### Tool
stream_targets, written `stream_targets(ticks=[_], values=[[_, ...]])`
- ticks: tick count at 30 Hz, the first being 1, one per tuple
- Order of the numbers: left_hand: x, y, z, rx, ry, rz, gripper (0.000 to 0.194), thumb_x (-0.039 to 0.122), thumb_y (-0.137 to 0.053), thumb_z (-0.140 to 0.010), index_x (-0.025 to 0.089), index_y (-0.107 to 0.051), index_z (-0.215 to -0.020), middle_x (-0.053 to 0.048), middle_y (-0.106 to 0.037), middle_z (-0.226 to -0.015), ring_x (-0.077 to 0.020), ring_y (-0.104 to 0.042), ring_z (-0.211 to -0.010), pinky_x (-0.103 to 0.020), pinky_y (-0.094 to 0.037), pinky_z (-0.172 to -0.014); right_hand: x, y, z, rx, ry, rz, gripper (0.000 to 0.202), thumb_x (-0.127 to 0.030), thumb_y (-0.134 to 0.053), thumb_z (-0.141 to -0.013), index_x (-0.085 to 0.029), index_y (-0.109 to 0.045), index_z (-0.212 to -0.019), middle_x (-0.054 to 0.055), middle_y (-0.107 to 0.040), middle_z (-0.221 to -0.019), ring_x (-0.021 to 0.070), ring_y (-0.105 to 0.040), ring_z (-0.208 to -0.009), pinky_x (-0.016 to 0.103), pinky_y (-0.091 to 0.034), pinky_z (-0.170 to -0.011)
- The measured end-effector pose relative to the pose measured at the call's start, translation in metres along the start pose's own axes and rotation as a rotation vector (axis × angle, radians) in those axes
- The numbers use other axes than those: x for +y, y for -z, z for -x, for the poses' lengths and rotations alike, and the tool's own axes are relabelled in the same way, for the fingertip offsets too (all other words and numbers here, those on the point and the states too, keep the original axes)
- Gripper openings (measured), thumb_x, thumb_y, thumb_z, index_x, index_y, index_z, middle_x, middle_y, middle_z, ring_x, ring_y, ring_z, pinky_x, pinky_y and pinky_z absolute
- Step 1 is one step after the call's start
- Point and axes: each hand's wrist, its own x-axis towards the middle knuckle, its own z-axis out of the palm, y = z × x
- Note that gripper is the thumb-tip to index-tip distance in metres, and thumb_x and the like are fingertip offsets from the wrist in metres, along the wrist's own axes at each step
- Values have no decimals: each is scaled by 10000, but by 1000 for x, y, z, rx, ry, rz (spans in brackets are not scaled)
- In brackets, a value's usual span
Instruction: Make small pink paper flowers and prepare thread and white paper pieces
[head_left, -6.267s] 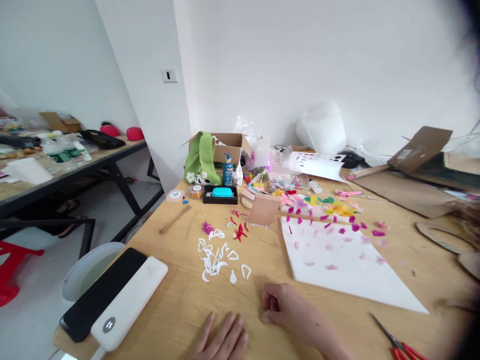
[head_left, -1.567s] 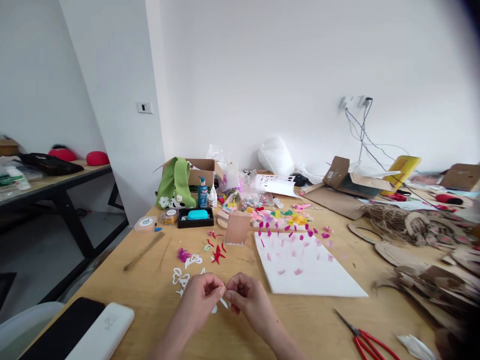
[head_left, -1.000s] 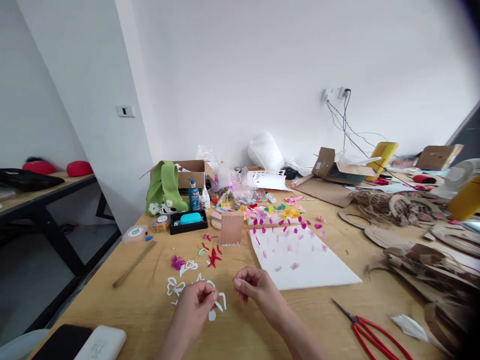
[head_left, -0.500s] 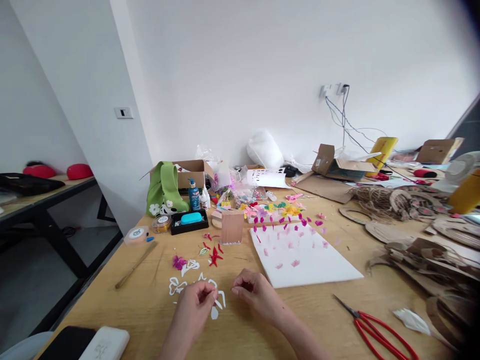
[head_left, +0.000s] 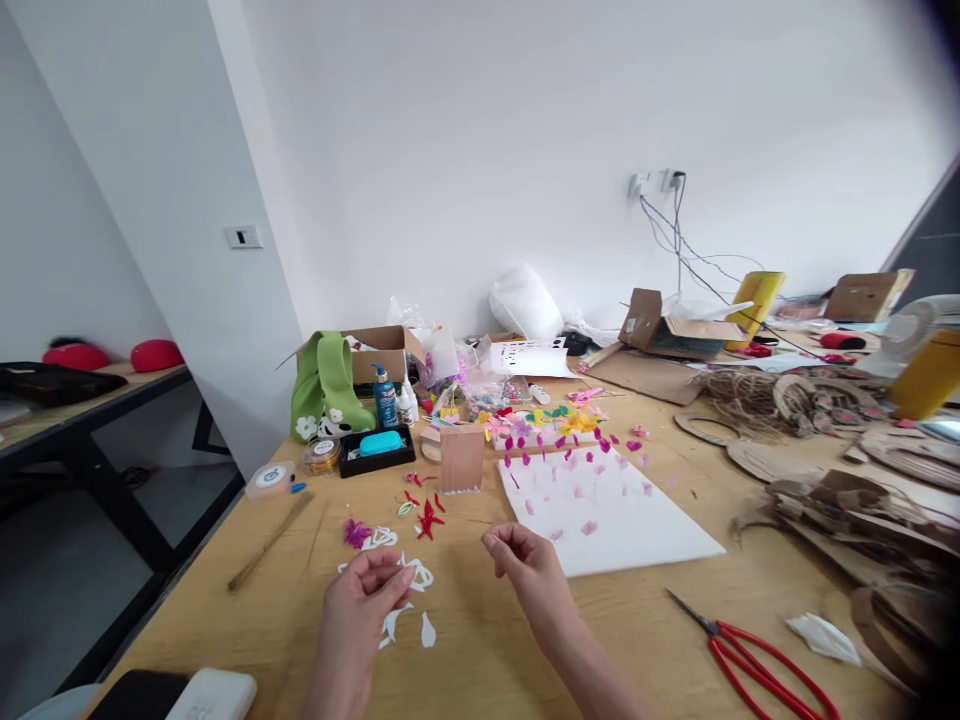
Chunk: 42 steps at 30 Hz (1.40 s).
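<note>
My left hand is closed in a pinch above white paper cut-outs; anything between its fingertips is too small to make out. To its right, my right hand has thumb and forefinger pressed together near the white foam board. Whatever it pinches, if anything, cannot be made out. A loose white petal-shaped piece lies between the hands. Beyond them are a red petalled flower, a magenta flower and a small upright pinkish-brown block. Small pink and magenta flowers stand over the board.
Red-handled scissors lie at right, near cardboard scraps. A thin stick rests at left. Farther back are a black tray, a blue pump bottle and a green bag. A white power bank sits at front left.
My hands have moved apart: the left shifted left, the right moved right and slightly away from me. More of the white cut-outs between them now shows. The view has tilted slightly.
</note>
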Motion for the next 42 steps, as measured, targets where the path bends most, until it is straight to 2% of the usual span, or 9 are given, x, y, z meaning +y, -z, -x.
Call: stream_targets(ticks=[4, 7, 9, 15, 23, 29, 42], values=[[4, -5, 3, -17, 64, 106, 557, 373, -911, -380, 144, -690, -837, -23, -736, -632, -136, -668, -551, -226, -531, -564, -4, 0, 3, 79, 15, -26, 404, -576, -657, -676, -177, -594, -660, -10, -503, -577, 141, -437, -562, 259, -362, -540], [9, -7, 6, -36, 150, 189, 526, 345, -931, -314, 140, -714, -748, -14, -737, -629, -102, -651, -546, -195, -523, -575, -5, -3, 4, 80, 18, -56, 400, -575, -653, -677, -180, -588, -664, -18, -483, -575, 141, -426, -563, 259, -355, -542], [11, -10, 9, -59, 176, 203, 501, 363, -932, -290, 137, -718, -683, -17, -735, -621, -91, -638, -538, -187, -517, -569, -4, -6, 6, 31, 2, -62, 390, -559, -655, -675, -177, -581, -659, -21, -476, -579, 133, -414, -557, 255, -342, -533], [12, -22, 23, -141, 201, 204, 433, 368, -928, -320, 140, -704, -612, 8, -694, -581, -85, -607, -512, -199, -499, -549, 0, -19, 15, -261, -72, 6, 307, -453, -642, -698, -158, -578, -639, -30, -468, -558, 108, -387, -528, 246, -292, -519], [10, -25, 24, -162, 184, 186, 405, 373, -923, -345, 150, -698, -598, 23, -670, -576, -85, -587, -522, -206, -477, -547, -1, -22, 20, -376, -113, -54, 325, -459, -675, -700, -140, -637, -650, -33, -482, -547, 104, -399, -531, 238, -318, -522], [8, -26, 25, -174, 196, 171, 449, 410, -919, -348, 155, -761, -681, -13, -718, -624, -87, -593, -536, -208, -475, -569, 2, -22, 20, -392, -127, -106, 353, -474, -706, -687, -130, -637, -648, -33, -492, -538, 94, -397, -523, 235, -309, -524], [9, -25, 24, -161, 220, 246, 448, 398, -928, -318, 156, -766, -658, 3, -688, -596, -67, -563, -533, -179, -469, -553, 1, -22, 21, -394, -216, -232, 359, -461, -756, -644, -134, -608, -656, -43, -490, -540, 81, -397, -514, 226, -297, -520]])
